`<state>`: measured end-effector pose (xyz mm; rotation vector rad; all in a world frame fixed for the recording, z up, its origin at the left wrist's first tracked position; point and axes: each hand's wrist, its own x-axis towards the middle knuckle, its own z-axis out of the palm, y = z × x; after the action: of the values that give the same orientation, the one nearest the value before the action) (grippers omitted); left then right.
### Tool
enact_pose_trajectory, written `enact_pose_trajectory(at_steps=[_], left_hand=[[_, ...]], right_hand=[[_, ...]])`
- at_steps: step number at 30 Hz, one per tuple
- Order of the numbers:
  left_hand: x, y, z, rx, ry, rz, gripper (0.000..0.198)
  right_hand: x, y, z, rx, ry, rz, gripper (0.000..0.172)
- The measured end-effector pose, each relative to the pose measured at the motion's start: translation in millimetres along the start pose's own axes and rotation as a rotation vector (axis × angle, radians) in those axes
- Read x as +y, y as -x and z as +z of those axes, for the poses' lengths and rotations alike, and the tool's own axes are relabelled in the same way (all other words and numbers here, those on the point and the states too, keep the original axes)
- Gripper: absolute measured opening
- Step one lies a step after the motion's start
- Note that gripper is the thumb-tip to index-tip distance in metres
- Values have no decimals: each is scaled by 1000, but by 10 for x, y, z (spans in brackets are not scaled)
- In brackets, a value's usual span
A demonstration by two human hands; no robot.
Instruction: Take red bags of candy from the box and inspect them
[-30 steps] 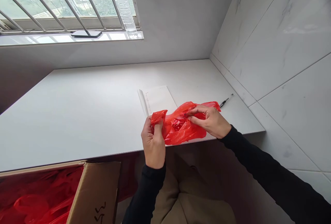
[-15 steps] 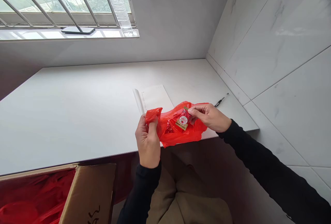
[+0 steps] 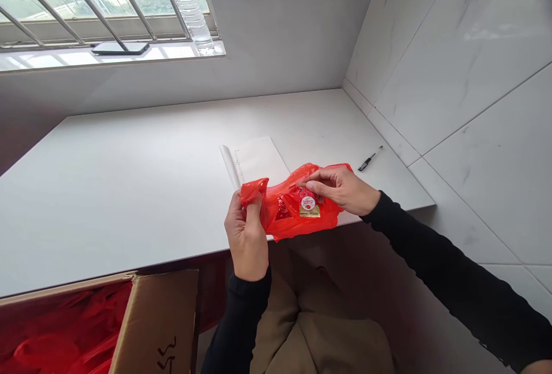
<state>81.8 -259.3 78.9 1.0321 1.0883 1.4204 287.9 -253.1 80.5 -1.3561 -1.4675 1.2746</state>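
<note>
A thin red plastic bag (image 3: 284, 227) lies spread at the front edge of the white table. My left hand (image 3: 248, 230) is closed on the bag's bunched left end. Between the thumb and fingers of my right hand (image 3: 345, 190) is a small red and gold packet (image 3: 309, 204) with a round white label, held by its upper edge over the bag. Another red wrapped piece (image 3: 282, 209) shows in the bag to its left. The bag covers the lower part of an open notebook (image 3: 259, 158).
A black pen (image 3: 368, 162) lies right of the bag, near the tiled wall. An open cardboard box (image 3: 157, 316) with red plastic inside stands below the table's front left edge. On the windowsill are a phone (image 3: 121, 48) and a clear plastic bottle (image 3: 192, 14).
The packet has turned more upright in my right hand, so its label faces me squarely. My left hand keeps its hold on the bag. The view has shifted slightly.
</note>
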Motion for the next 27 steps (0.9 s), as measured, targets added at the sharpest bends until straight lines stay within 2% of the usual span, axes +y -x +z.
enact_pose_trajectory(at_steps=[17, 20, 24, 27], left_hand=[[-49, -15, 6, -15, -18, 37, 21], [-39, -14, 7, -17, -35, 42, 20], [-35, -17, -3, -13, -47, 56, 20], [-38, -15, -4, -11, -55, 70, 21]], right_hand=[[54, -33, 26, -31, 10, -21, 37], [8, -14, 47, -13, 222, -31, 38], [-23, 65, 66, 84, 748, -10, 33], [-9, 140, 85, 62, 1081, -7, 34]])
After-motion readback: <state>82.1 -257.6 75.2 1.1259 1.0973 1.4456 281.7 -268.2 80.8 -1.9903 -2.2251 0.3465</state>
